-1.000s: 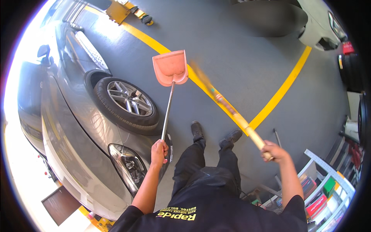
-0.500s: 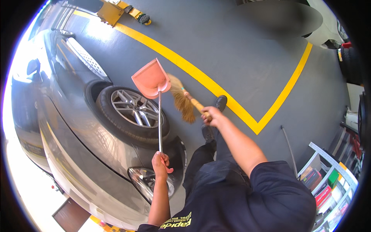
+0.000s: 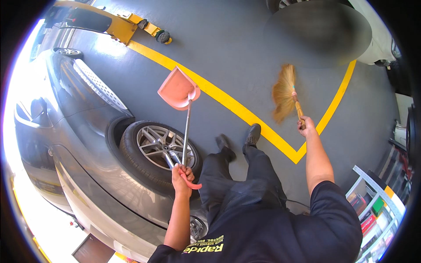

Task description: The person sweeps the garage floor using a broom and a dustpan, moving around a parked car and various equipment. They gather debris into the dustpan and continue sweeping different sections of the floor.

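Note:
My left hand (image 3: 182, 176) is closed round the handle of a long-handled pink dustpan (image 3: 175, 87), just above its hooked pink end. The pan's scoop faces up, out past the car's front wheel (image 3: 164, 147). In my right hand (image 3: 306, 126) is the short handle of a straw broom (image 3: 287, 92), held out to the right. Its fanned bristles point away from me, over the grey floor inside the yellow line's corner. Whether pan or bristles touch the floor I cannot tell.
A grey car (image 3: 96, 171) stands close on my left. Ahead runs a yellow floor line (image 3: 219, 92). A yellow lift arm (image 3: 140, 24) lies at the far left. At the lower right is a shelf rack (image 3: 377, 197) with boxes; a white vehicle (image 3: 379, 39) stands far right.
The broom has swung from beside the dustpan far to the right with my right hand. My feet have shifted, and the dustpan sits slightly further right in view.

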A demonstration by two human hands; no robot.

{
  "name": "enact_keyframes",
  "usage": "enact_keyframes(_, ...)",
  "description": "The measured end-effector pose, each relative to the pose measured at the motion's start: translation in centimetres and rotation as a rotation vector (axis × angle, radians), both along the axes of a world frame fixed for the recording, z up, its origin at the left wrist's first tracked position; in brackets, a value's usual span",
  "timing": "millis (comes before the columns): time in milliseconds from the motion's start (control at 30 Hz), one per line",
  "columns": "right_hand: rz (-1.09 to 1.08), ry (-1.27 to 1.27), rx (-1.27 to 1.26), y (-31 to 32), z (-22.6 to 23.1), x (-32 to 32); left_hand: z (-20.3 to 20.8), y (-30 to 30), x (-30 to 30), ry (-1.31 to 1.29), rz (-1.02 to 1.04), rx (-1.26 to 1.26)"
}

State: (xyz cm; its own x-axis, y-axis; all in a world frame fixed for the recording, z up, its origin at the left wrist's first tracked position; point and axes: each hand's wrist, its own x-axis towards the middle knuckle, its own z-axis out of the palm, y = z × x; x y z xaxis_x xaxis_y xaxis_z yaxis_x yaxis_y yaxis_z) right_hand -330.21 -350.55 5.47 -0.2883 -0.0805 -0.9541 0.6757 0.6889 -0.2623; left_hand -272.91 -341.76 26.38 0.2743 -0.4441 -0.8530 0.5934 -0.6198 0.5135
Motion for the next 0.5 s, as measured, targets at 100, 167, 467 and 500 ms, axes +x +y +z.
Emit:
enact_keyframes(100,0.051,0.112,0.010,-1.2,0.7,3.0,-1.2,-3.3,2.5,0.017,-0.038,0.004)
enact_keyframes(167,0.147,0.084,0.027,-1.1,2.8,6.6,-2.6,-5.5,4.4,0.025,-0.078,-0.016)
enact_keyframes(467,0.426,-0.433,0.163,-4.0,20.5,32.0,-6.6,-18.0,17.3,0.193,0.073,-0.101)
enact_keyframes(500,0.444,-0.543,0.166,-5.5,21.0,34.2,-6.3,-18.6,18.6,0.167,0.081,-0.081)
